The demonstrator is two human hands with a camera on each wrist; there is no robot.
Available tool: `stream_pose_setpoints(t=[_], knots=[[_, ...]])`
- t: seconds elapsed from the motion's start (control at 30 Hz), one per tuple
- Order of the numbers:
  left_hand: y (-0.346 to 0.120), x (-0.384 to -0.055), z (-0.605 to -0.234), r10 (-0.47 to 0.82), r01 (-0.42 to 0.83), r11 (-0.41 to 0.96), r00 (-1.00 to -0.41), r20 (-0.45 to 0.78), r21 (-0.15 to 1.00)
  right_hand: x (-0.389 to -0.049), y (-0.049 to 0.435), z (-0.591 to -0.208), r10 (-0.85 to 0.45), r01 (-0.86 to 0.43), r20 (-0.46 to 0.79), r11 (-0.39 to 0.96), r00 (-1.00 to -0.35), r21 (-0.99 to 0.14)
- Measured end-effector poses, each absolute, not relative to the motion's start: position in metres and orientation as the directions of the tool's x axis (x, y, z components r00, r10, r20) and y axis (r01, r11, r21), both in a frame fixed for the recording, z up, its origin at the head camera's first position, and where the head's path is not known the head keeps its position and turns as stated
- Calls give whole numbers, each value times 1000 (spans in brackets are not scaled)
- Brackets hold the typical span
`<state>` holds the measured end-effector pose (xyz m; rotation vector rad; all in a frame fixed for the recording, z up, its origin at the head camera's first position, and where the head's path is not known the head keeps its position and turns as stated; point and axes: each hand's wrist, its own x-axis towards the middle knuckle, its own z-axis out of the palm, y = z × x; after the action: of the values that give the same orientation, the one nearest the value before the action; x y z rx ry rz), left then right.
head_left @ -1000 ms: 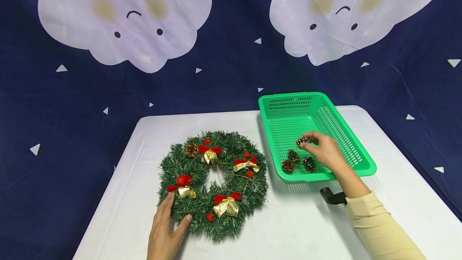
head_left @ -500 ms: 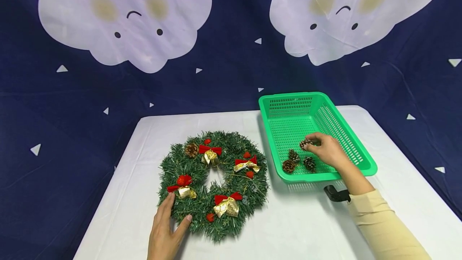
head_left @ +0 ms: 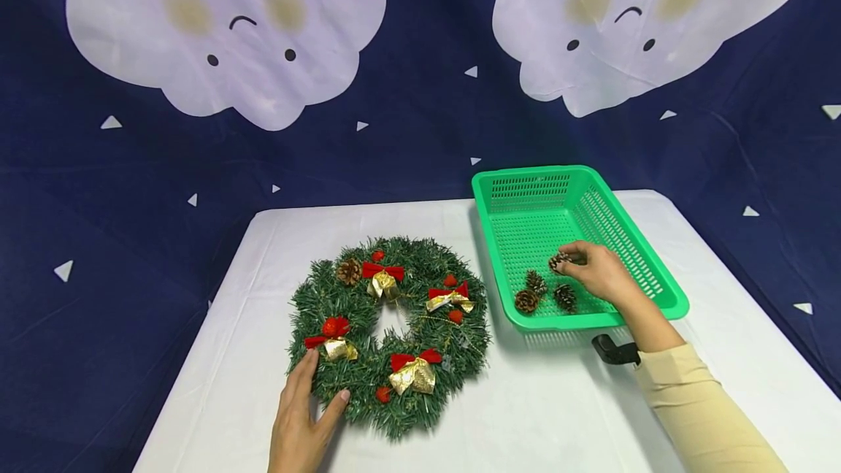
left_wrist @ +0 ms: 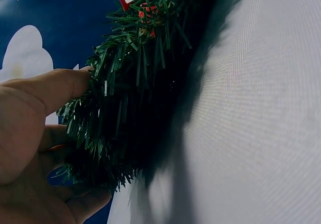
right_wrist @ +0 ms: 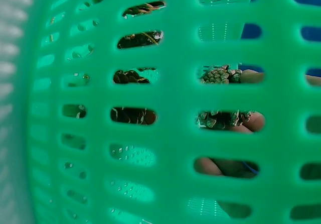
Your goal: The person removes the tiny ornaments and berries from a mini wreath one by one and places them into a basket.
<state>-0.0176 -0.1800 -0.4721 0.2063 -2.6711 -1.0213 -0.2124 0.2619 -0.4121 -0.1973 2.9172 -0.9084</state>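
Observation:
My left hand [head_left: 302,414] holds the lower left edge of a green Christmas wreath [head_left: 453,363], its thumb and fingers spread around the foliage. In the left wrist view, the thumb [left_wrist: 60,86] touches the wreath [left_wrist: 120,98] and the other fingers are partly hidden behind it. Inside a green plastic basket [head_left: 489,239], my right hand [head_left: 601,272] pinches a brown pine cone [head_left: 558,262] between thumb and fingers. Several other pine cones [head_left: 526,301] lie in the basket's near left corner. Through the basket's slots, the right wrist view shows the held pine cone [right_wrist: 220,75] beside fingertips.
The wreath bears red-and-gold bows [head_left: 412,374], red berries and a pine cone [head_left: 348,272]. A white cloth covers the table [head_left: 525,414]. A dark blue curtain [head_left: 420,79] with white clouds hangs behind. A black wrist mount [head_left: 611,350] sits below my right wrist.
My right hand has shifted slightly right within the basket, with the pine cone in its fingers. The left hand and the wreath stay where they were.

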Motion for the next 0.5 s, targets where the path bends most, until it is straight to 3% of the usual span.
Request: stream_pose_setpoints(t=[0.5], knots=[[-180, -18, -471, -224, -53, 747, -959, 176, 663, -210, 262, -411, -110, -96, 13, 799, -994, -594]])
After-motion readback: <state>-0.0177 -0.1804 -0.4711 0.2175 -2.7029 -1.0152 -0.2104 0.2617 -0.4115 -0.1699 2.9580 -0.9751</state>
